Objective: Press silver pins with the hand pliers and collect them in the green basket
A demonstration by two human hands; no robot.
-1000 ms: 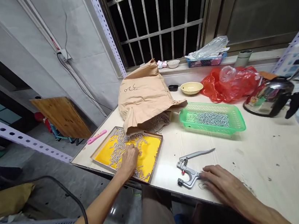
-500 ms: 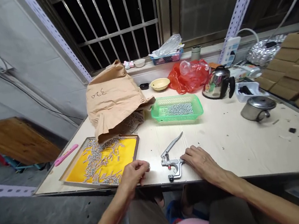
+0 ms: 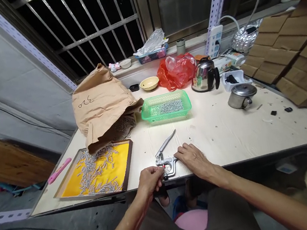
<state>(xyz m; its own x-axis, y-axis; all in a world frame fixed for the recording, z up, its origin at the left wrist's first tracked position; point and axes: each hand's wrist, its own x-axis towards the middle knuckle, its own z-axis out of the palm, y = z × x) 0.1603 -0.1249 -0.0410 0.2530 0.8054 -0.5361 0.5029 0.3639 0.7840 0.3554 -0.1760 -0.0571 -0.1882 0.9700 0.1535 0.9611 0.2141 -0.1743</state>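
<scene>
Smooth grey metal pliers lie at lower centre of the frame, C-shaped, with a coiled spring and red bit; the mouth faces left. Their straight lever slants to the upper right. The left hand pinches thumb and forefinger together by the mouth; whether around anything, I cannot tell. The right hand, palm down, half curled, covers the grip, its firmness unclear. At lower left, shiny pins litter a yellow-floored tray; a creased paper bag slumps above.
</scene>
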